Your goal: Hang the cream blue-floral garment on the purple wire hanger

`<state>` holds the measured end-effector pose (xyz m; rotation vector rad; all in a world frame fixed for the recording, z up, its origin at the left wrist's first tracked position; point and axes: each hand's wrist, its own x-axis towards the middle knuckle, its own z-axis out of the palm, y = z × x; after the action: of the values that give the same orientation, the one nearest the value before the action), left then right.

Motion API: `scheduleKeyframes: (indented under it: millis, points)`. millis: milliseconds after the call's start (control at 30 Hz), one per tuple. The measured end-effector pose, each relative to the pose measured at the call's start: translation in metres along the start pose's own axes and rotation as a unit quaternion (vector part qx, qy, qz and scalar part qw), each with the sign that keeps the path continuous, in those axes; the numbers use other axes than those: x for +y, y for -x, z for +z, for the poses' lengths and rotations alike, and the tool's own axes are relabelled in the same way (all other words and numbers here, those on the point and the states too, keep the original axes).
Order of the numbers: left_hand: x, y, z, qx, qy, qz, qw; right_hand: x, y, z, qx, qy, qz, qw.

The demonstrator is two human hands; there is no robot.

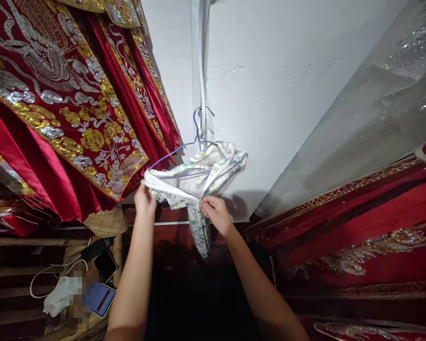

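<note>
A white patterned garment [197, 222] hangs on a purple hanger [168, 155], whose hook catches on a fitting against the wall. At the garment's left shoulder, by the hanger's end, my left hand [145, 199] has its fingers closed on the cloth. Lower down, where the two pale front edges meet, my right hand [216, 212] pinches the fabric. Below this point the cloth hangs in a narrow bunch. My left fingertips are partly hidden by the cloth.
Red garments with gold and silver embroidery [92, 118] hang at the left. More red embroidered clothing [372, 241] under clear covers hangs at the right. A white wall [262, 104] stands ahead. On a wooden bench [14, 272] at lower left lie a lit phone [102, 299], a dark device and a white cable.
</note>
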<state>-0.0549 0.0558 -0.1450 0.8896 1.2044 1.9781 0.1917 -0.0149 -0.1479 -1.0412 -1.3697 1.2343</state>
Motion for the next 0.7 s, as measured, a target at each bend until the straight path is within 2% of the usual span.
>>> scheduleKeyframes:
  millis: [100, 200, 267, 333, 400, 467, 533, 600, 667, 700]
  points:
    - [-0.042, 0.044, -0.008, -0.049, -0.015, -0.053, 0.997, 0.011, 0.009, 0.001, 0.010, -0.033, 0.015, 0.999]
    - [-0.057, 0.071, -0.013, -0.128, -0.040, -0.096, 0.986, 0.025, 0.013, -0.011, -0.034, -0.007, 0.030, 0.999]
    - [-0.049, 0.074, -0.012, -0.169, -0.050, -0.111, 0.978, 0.029, 0.011, -0.021, -0.075, 0.058, 0.026, 0.995]
    - [-0.031, 0.073, -0.006, -0.201, -0.043, -0.105, 0.973, 0.026, 0.006, -0.027, -0.082, 0.124, 0.006, 0.989]
    - [-0.007, 0.076, 0.006, -0.245, -0.046, -0.061, 0.966, 0.019, 0.000, -0.025, -0.065, 0.150, -0.021, 0.986]
    - [0.017, 0.085, 0.021, -0.303, -0.077, 0.013, 0.950, 0.011, -0.003, -0.016, -0.073, 0.138, -0.051, 0.986]
    - [0.035, 0.096, 0.035, -0.350, -0.120, 0.084, 0.925, 0.004, -0.003, -0.004, -0.114, 0.095, -0.080, 0.986]
    - [0.044, 0.103, 0.043, -0.361, -0.150, 0.132, 0.911, -0.002, -0.001, 0.005, -0.177, 0.046, -0.084, 0.980]
    - [0.045, 0.103, 0.042, -0.358, -0.162, 0.147, 0.908, -0.012, 0.000, 0.006, -0.235, 0.044, -0.078, 0.968]
    - [0.043, 0.102, 0.038, -0.370, -0.160, 0.134, 0.905, -0.018, 0.000, 0.003, -0.250, 0.073, -0.084, 0.962]
